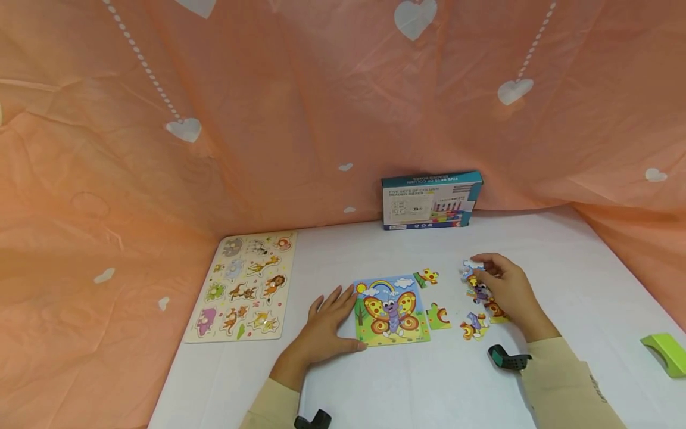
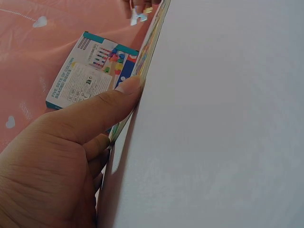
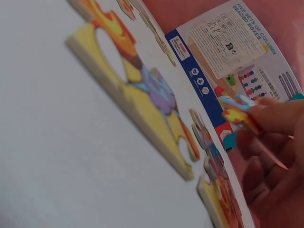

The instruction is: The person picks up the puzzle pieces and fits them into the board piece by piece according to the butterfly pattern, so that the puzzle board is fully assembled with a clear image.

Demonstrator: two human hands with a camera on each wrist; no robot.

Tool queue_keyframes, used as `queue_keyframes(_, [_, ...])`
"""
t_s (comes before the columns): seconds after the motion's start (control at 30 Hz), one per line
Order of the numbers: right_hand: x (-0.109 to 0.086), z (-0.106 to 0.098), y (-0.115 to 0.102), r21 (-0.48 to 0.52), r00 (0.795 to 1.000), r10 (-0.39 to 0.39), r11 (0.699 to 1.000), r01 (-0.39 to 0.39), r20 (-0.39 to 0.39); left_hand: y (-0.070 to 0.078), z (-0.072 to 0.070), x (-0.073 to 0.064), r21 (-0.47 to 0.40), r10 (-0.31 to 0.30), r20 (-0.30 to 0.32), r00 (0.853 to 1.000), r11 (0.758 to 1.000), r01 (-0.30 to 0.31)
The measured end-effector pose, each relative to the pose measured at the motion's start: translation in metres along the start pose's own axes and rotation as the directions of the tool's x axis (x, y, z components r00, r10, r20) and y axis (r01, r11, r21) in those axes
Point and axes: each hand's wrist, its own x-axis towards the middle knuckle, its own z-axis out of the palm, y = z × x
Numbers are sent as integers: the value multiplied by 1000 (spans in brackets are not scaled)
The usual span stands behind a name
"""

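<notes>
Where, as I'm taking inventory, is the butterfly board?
In the head view, the butterfly board lies below and right of centre, between the left hand at its left edge and loose puzzle pieces on its right.

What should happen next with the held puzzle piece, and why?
Perhaps bring the puzzle piece to the butterfly board: the right grip pinches it, its blue and yellow also appear on the board, and the left grip touches the board's edge.
</notes>
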Motion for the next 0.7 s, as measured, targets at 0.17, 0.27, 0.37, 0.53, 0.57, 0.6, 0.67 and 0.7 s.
queue_keyframes(0.17, [0,2,-6,127,999,-11,992,16,-36,0,0,0,-9,0,-4,1000,1000,0])
queue_keyframes(0.27, [0,3,-11,181,1000,-3,983,6,-14,1,0,-1,-11,2,-3,1000,1000,-2])
queue_keyframes(0.37, [-1,6,-17,224,1000,7,974,-12,25,1,0,-1,-11,3,-1,1000,1000,-3])
queue_keyframes(0.53, [-1,14,-26,256,997,11,966,-32,82,2,0,-1,-12,1,-2,1000,1000,-1])
queue_keyframes(0.57, [-1,17,-27,276,995,14,960,-39,94,2,0,-1,-12,1,-2,1000,1000,-1])
queue_keyframes(0.6, [-1,19,-29,296,994,18,954,-48,106,2,0,-1,-11,0,-3,1000,1000,0])
queue_keyframes(0.67, [-1,26,-31,329,991,27,942,-69,131,2,0,-1,-11,-2,-4,1000,1000,2])
queue_keyframes(0.7, [-1,30,-31,344,990,25,936,-73,140,2,-1,-1,-11,-4,-5,1000,1000,4])
